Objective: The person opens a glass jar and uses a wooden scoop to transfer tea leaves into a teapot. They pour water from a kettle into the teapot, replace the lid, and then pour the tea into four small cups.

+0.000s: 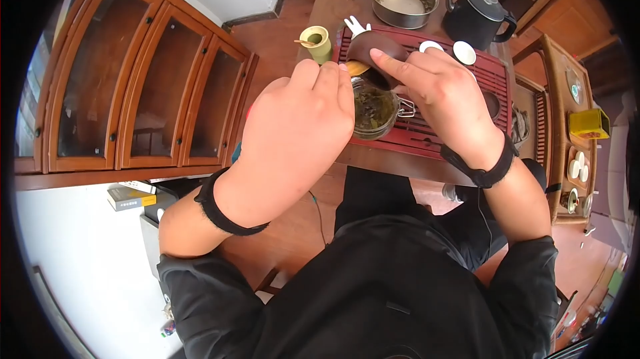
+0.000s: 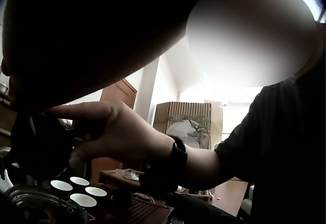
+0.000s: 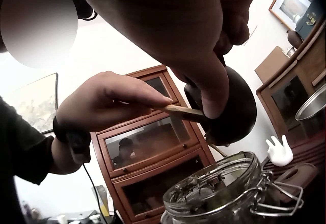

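Observation:
In the head view, my left hand pinches a bamboo tea scoop between thumb and fingers. The scoop's far end reaches into the mouth of a dark brown clay pot. My right hand grips this pot and holds it tilted, mouth toward the left hand. Right below it stands an open glass jar with a wire clasp; dark leaves lie inside. In the left wrist view the right hand is at the pot, while the near left hand is a dark shape.
A red slatted tea tray lies under the work, with white cups at its right. Beyond stand a steel bowl and a black kettle. A green tool holder and a white hand-shaped figurine are at the left.

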`<state>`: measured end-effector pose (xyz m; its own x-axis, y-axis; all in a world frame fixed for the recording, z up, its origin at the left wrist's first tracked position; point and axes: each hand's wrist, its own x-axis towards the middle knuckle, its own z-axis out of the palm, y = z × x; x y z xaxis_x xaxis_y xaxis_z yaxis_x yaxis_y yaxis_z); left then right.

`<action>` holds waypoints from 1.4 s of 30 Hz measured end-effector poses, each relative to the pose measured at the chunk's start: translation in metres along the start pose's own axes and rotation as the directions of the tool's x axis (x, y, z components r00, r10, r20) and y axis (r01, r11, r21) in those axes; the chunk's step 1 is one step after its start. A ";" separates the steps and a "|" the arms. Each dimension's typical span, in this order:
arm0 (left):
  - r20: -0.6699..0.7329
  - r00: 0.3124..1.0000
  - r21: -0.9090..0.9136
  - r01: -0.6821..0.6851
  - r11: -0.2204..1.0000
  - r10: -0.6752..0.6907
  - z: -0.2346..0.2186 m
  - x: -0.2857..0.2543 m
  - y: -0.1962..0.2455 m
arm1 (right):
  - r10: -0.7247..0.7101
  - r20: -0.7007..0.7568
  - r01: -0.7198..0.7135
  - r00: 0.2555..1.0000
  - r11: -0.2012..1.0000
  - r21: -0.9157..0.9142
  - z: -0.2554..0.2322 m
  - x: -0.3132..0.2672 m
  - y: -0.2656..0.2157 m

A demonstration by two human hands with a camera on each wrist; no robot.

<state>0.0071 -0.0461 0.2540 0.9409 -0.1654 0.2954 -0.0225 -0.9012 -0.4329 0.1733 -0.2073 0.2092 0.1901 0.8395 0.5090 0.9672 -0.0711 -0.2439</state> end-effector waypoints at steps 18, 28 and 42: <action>0.122 0.993 -0.061 0.009 0.998 -0.001 -0.029 -0.001 0.003 | 0.006 0.076 -0.009 0.997 0.999 0.041 -0.005 -0.002 -0.001; 0.268 0.962 -0.068 -0.038 0.997 0.055 -0.020 0.008 0.010 | -0.069 0.046 0.071 0.997 0.996 -0.049 -0.008 0.000 -0.009; 0.131 0.991 -0.049 0.020 0.999 -0.014 -0.024 -0.001 0.003 | -0.020 0.043 0.020 0.999 1.000 0.004 -0.008 -0.002 -0.002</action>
<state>-0.0020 -0.0581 0.2725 0.9773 -0.0994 0.1874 -0.0201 -0.9228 -0.3846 0.1722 -0.2130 0.2150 0.1631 0.8633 0.4777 0.9701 -0.0521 -0.2370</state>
